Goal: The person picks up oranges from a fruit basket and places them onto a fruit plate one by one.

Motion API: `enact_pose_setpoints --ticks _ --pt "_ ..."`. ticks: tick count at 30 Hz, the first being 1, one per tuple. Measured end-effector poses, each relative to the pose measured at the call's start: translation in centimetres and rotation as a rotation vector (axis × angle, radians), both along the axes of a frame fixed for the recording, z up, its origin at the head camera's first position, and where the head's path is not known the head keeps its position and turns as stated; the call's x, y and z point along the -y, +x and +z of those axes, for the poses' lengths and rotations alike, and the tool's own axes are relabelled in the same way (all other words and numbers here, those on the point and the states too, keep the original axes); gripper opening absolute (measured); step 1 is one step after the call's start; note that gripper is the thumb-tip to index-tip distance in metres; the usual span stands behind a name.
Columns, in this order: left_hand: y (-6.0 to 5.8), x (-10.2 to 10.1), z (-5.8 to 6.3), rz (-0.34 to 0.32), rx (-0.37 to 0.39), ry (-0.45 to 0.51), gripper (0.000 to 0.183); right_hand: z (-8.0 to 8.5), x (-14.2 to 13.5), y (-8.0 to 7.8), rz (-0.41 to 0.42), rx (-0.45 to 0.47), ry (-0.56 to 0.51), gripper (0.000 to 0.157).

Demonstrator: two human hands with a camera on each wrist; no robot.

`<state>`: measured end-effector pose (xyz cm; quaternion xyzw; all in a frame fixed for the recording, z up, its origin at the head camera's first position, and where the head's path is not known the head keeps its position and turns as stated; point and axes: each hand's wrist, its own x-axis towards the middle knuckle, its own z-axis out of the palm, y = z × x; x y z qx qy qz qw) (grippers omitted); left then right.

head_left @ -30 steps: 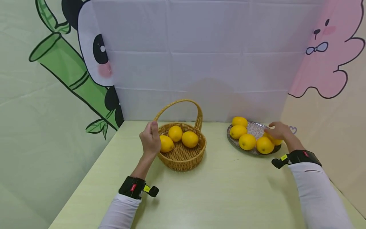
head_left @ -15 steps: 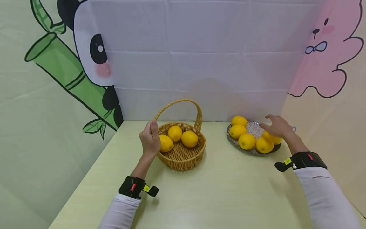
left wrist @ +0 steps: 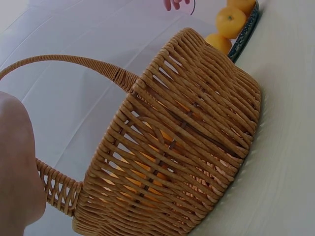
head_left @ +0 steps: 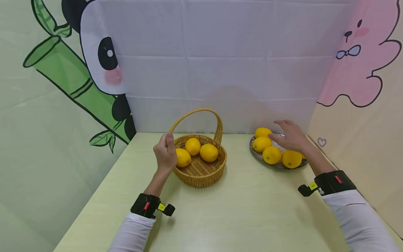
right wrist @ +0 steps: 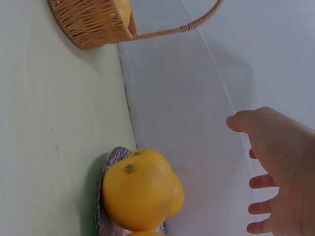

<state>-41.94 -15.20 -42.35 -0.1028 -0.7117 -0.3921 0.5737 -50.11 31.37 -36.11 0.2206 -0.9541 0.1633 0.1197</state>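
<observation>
My left hand grips the left side of the handle of a wicker basket. Inside the basket lie three yellow citrus fruits. My right hand hovers over a patterned dark plate, its fingers spread and nothing in them. Several similar citrus fruits lie on that plate, one partly hidden behind the hand. In the right wrist view the thumb and fingers of the right hand stand apart from the fruit. Through the weave in the left wrist view, the basket's fruit shows only in strips.
Basket and plate stand apart near the back of a pale table. Behind them hangs a light cloth with a panda on its left and a pink bear on its right. A strap with a small camera sits on each wrist.
My right hand has lifted off the fruit at the plate's right side, opened, and shifted left above the plate. The left hand and basket stay where they were.
</observation>
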Motion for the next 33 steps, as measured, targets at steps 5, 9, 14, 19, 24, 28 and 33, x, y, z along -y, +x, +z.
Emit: enact_pose_setpoints --ticks 5,9,14,19,24,28,33 --pt "-0.1 0.0 0.0 0.005 0.003 0.000 0.055 0.7 2.3 1.3 0.060 -0.062 -0.005 0.074" --pt "0.0 0.0 0.2 0.007 -0.002 -0.001 0.055 1.1 4.2 2.2 0.109 -0.092 -0.009 0.073" --pt "0.1 0.0 0.2 0.005 -0.001 0.005 0.055 1.0 6.3 2.8 0.164 -0.142 0.030 0.073" --pt "0.0 0.0 0.1 0.001 0.009 0.008 0.055 0.8 8.3 3.8 0.232 -0.153 0.043 0.073" --pt "0.1 -0.1 0.1 -0.001 0.014 0.010 0.055 0.6 10.1 4.5 0.302 -0.166 0.029 0.073" --pt "0.1 0.0 0.2 0.004 0.012 0.006 0.055 0.6 11.5 5.0 0.331 -0.164 0.031 0.074" --pt "0.2 0.0 0.2 -0.005 0.015 0.003 0.055 0.4 13.3 5.3 0.361 -0.165 0.051 0.073"
